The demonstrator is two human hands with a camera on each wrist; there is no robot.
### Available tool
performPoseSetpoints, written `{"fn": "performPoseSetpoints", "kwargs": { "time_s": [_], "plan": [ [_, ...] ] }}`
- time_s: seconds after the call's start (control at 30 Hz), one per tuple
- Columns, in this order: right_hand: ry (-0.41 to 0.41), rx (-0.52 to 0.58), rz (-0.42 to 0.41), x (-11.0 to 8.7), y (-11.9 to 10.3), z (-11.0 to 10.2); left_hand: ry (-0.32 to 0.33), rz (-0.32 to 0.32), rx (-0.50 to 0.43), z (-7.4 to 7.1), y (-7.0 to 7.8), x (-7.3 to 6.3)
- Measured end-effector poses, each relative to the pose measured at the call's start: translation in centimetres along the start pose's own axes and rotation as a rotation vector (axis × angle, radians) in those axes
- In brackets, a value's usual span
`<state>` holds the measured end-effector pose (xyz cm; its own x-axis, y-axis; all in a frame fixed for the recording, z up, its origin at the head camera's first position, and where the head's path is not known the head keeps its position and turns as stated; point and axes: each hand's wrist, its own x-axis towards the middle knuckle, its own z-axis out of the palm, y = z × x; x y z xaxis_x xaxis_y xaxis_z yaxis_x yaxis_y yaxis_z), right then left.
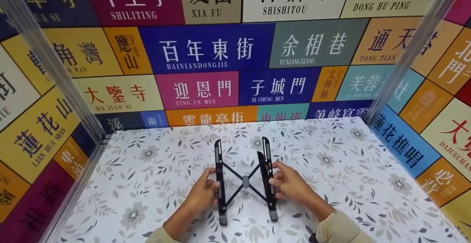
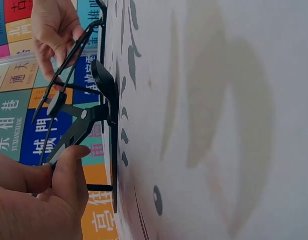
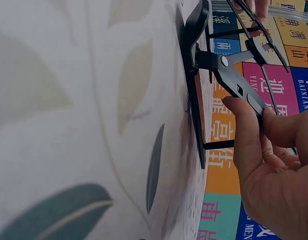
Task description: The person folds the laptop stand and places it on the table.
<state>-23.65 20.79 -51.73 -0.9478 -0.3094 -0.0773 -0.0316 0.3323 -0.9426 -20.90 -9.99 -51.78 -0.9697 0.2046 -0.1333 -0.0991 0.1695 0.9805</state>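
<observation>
A black folding laptop stand (image 1: 245,181) rests on the table, its two side rails joined by crossed bars with a grey oval hub in the middle. My left hand (image 1: 200,191) pinches the left side rail between thumb and fingers. On the opposite side, my right hand (image 1: 290,184) grips the right rail the same way. In the left wrist view, the upper arm (image 2: 76,132) of the stand slopes up from the base rail, which lies along the tabletop. The right wrist view shows thumb and fingers on a matching raised arm (image 3: 239,85).
A white table (image 1: 162,184) with a grey leaf and flower print lies under the stand. Colourful panels with place names (image 1: 206,48) rise behind it and at both sides. Clear corner strips (image 1: 408,48) stand where the walls meet.
</observation>
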Motion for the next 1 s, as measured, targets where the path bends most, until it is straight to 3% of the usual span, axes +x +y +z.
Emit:
{"fn": "performPoseSetpoints", "kwargs": {
  "time_s": [0.37, 1.0],
  "plan": [
    [-0.039, 0.023, -0.028, -0.2, -0.4, 0.1, -0.041, -0.002, -0.040, 0.4, 0.3, -0.1],
    [-0.040, -0.017, -0.021, -0.1, -0.5, 0.5, -0.005, -0.012, -0.020, 1.4, 0.3, -0.2]
  ]
}}
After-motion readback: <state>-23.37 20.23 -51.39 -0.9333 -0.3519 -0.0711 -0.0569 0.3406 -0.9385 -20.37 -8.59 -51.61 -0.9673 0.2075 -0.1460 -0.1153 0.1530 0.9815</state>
